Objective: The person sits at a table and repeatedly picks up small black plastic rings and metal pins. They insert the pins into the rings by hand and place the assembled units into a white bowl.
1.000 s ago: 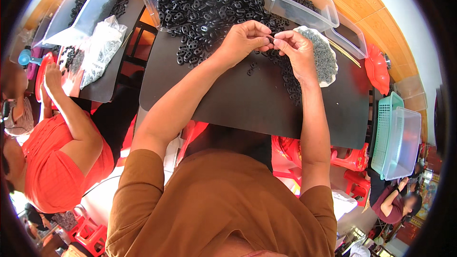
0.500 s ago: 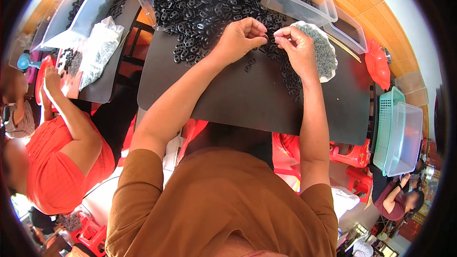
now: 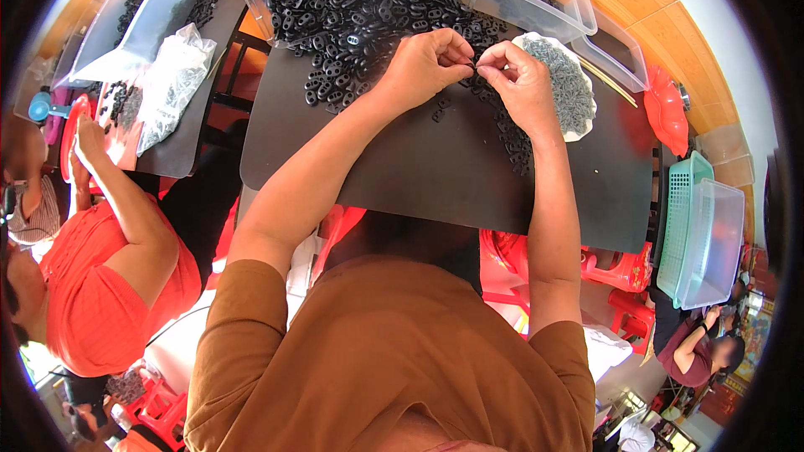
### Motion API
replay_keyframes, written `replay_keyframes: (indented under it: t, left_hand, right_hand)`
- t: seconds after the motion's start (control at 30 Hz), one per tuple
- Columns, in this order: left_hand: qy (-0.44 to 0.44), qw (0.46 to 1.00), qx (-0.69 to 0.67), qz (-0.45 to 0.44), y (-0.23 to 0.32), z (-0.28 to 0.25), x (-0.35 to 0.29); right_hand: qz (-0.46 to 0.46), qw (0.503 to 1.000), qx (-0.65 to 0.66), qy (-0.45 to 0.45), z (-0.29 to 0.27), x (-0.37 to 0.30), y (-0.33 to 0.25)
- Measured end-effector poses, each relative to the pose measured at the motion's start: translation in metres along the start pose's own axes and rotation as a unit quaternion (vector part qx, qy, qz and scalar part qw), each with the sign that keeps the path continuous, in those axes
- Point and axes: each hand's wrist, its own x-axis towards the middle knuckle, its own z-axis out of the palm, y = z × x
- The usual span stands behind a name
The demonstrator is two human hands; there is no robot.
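Over the far part of the dark table, my left hand (image 3: pixel 427 69) pinches a small black plastic piece (image 3: pixel 471 66) between thumb and forefinger. My right hand (image 3: pixel 521 86) is closed in a pinch right against it, its fingertips meeting the left ones; what they hold is too small to make out. Beyond the hands spreads a large heap of black two-holed plastic pieces (image 3: pixel 368 0). Beside my right hand stands a white scalloped dish (image 3: pixel 589 109) full of small grey translucent parts (image 3: pixel 561 88). A trail of small black parts (image 3: pixel 512 141) lies under my right wrist.
Clear plastic bins (image 3: pixel 536 12) stand at the back right. A red scalloped dish (image 3: pixel 666 109) and a green basket (image 3: pixel 682 226) are at the right. On the left, a person in red (image 3: pixel 117 276) works at another table with a plastic bag (image 3: pixel 174 88) on it.
My right hand has moved slightly left, so its fingertips now meet those of my left hand at the small black piece. The left hand has barely moved.
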Motion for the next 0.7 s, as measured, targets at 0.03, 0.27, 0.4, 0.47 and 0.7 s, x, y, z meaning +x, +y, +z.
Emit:
replay_keyframes:
  t: [0.03,0.27,0.4,0.47,0.7]
  left_hand:
    - [-0.002,1.000,-0.002,0.002,0.001,0.000,0.000]
    - [-0.001,1.000,0.009,0.016,0.004,0.000,-0.003]
    - [-0.012,1.000,0.025,0.008,0.004,0.001,-0.005]
    - [-0.022,0.999,0.025,0.000,0.002,0.000,-0.004]
    - [-0.031,0.997,-0.072,-0.026,-0.005,0.001,-0.001]
  right_hand:
    - [-0.004,1.000,-0.003,0.000,0.000,0.000,0.000]
    - [-0.033,0.998,-0.050,-0.015,0.002,-0.002,-0.005]
    - [-0.029,0.997,-0.069,-0.025,0.005,-0.003,-0.006]
    - [-0.021,0.997,-0.061,-0.032,0.005,-0.003,-0.004]
    - [0.025,1.000,-0.007,0.001,0.000,-0.003,-0.002]
